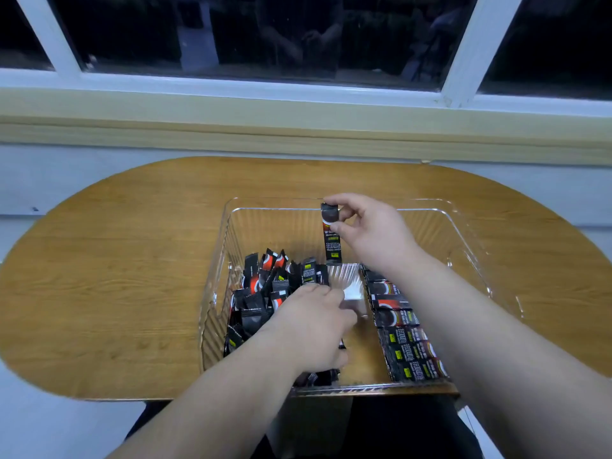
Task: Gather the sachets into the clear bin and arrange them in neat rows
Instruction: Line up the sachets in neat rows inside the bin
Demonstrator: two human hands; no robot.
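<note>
Currently right hand [367, 226] pinches one sachet [332, 240] by its top, hanging vertical over clear bin [271, 226]; neat row [407, 342] lies just right, crosswise; left hand [311, 323] on loose pile [261, 286], grip unclear.

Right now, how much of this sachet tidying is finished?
Done: one neat row of sachets lines the right side of the clear bin. In hand: the right hand pinches a single sachet by its top, while the left hand rests on the loose pile. Left: that jumbled pile on the bin's left needs arranging into rows.
</note>
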